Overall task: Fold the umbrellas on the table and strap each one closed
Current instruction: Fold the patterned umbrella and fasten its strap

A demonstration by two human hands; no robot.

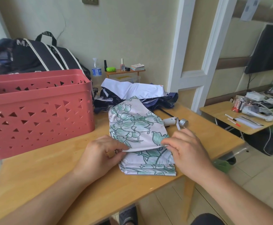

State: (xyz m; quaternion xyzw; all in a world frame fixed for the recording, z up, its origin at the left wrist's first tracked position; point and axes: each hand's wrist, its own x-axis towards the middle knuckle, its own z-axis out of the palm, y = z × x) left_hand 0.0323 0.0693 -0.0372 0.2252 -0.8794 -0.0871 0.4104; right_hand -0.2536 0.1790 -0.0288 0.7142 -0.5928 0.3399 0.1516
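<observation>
I pinch one panel of the floral umbrella [137, 127] at both ends of its fold: my left hand [100, 153] grips the left corner of the raised flap between thumb and fingers, and my right hand [186, 150] nips the right end of the same edge. Both grips are narrow, closed on cloth, and the flap is lifted a little above the layers beneath.

The umbrella lies on the wooden table [51, 168] straight in front of me, its canopy spread flat, with several pleats already stacked near the table's front edge. Its white handle [173, 121], with a silver end cap, pokes out to the right beyond my right hand. By my judgement this one is partway done: some panels are laid flat, this one is being set, and the canopy is not yet rolled round the shaft. I cannot make out its closing strap, so that step looks still ahead.

Just behind it, a dark blue and white umbrella [132, 91] sits in a loose crumple, touching the floral one's far end. It looks untouched by any folding, so at least that one remains entirely to do.

To my left stands a pink basket [40, 111] with triangular holes; I cannot see whether anything lies in it. A black bag [35, 57] rests behind the basket against the wall.
</observation>
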